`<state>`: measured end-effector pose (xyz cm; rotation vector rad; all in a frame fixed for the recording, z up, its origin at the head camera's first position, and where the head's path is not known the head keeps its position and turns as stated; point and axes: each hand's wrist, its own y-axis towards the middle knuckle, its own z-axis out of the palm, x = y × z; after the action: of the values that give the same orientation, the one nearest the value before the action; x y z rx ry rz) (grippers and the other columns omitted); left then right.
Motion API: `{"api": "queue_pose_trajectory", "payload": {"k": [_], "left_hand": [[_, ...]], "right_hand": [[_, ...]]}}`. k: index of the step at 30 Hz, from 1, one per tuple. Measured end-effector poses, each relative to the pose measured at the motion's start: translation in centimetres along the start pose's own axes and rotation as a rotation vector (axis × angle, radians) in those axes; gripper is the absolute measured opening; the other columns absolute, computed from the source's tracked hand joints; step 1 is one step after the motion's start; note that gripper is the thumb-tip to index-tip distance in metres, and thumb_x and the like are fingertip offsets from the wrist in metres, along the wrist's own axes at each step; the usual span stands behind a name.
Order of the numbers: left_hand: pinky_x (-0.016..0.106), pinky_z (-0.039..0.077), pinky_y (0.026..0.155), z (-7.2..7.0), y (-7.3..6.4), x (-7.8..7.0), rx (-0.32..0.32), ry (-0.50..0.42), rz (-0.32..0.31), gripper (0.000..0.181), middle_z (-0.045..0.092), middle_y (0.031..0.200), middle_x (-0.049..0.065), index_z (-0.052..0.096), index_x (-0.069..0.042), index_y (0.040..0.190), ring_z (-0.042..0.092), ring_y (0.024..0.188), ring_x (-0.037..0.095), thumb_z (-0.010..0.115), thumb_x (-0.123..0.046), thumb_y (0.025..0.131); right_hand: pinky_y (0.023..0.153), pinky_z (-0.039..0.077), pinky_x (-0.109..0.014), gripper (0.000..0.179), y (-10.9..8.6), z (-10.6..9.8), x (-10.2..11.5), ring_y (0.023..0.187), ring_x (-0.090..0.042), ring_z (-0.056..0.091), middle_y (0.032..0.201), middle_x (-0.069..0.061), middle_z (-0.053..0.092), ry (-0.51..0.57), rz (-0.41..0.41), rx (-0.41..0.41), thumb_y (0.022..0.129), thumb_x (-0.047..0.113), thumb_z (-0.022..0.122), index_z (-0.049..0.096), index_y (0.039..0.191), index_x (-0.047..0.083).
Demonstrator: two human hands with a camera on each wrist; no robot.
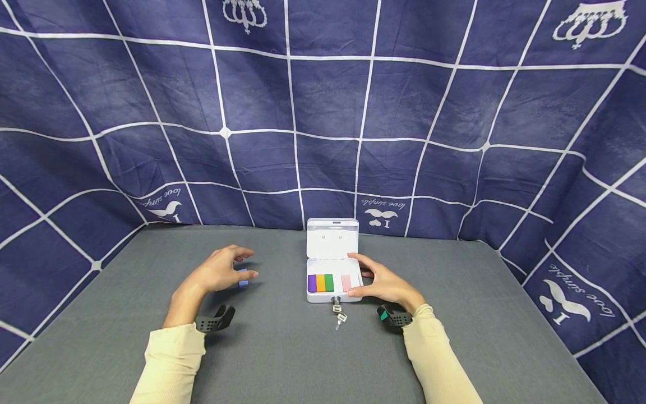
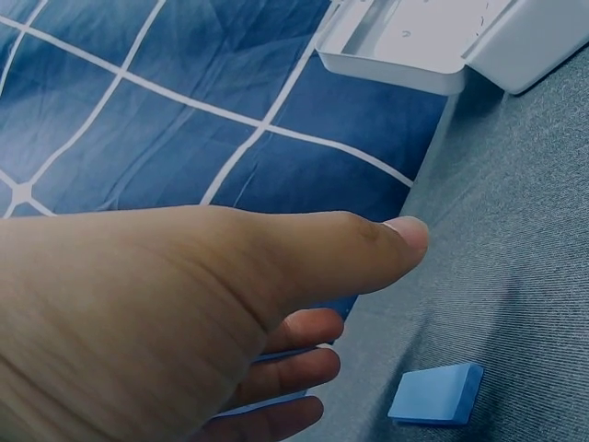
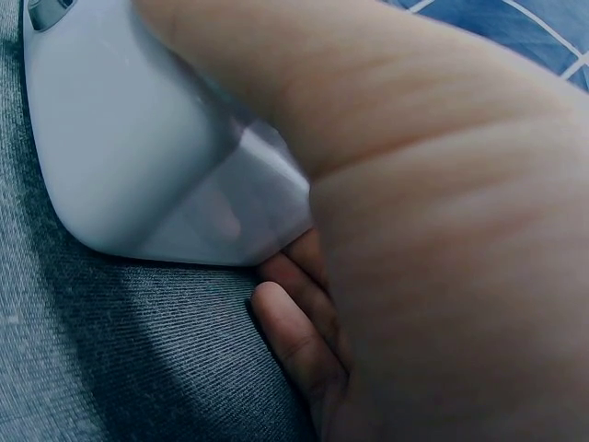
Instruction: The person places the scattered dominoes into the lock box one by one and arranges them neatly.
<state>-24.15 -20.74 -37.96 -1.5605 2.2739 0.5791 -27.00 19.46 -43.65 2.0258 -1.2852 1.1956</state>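
Observation:
A white lockable cash box (image 1: 319, 298) stands with its lid (image 1: 332, 247) raised. Inside it, a purple block (image 1: 312, 283), an orange block (image 1: 320, 283) and a green block (image 1: 329, 282) sit side by side, with a pink block (image 1: 345, 282) apart at the right. My right hand (image 1: 382, 281) grips the box's right end, thumb at the front corner and index finger by the hinge side. In the right wrist view the other fingers lie along the end wall. My left hand (image 1: 217, 270), fingers relaxed and holding nothing, hovers over a blue block (image 2: 434, 394) on the table.
A key (image 1: 336, 306) sits in the lock on the box's front, with a second key (image 1: 341, 319) hanging from it onto the grey tabletop (image 1: 282, 348). Behind the table hangs a blue curtain (image 1: 328, 101) with white lines, close to the lid.

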Motion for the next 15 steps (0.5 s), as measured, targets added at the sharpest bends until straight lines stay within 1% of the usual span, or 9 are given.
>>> {"api": "queue_pose_trajectory", "payload": {"k": [15], "left_hand": [[0.052, 0.051, 0.092, -0.12, -0.09, 0.22, 0.013, 0.011, -0.010, 0.056, 0.066, 0.120, 0.022, 0.064, 0.003, 0.127, 0.064, 0.110, 0.038, 0.079, -0.028, 0.084]], "right_hand": [[0.113, 0.040, -0.048, 0.091, -0.02, -0.04, 0.18, 0.138, -0.029, 0.050, 0.158, -0.002, 0.040, -0.014, 0.002, -0.002, 0.076, 0.038, 0.087, 0.036, 0.152, 0.039]]}}
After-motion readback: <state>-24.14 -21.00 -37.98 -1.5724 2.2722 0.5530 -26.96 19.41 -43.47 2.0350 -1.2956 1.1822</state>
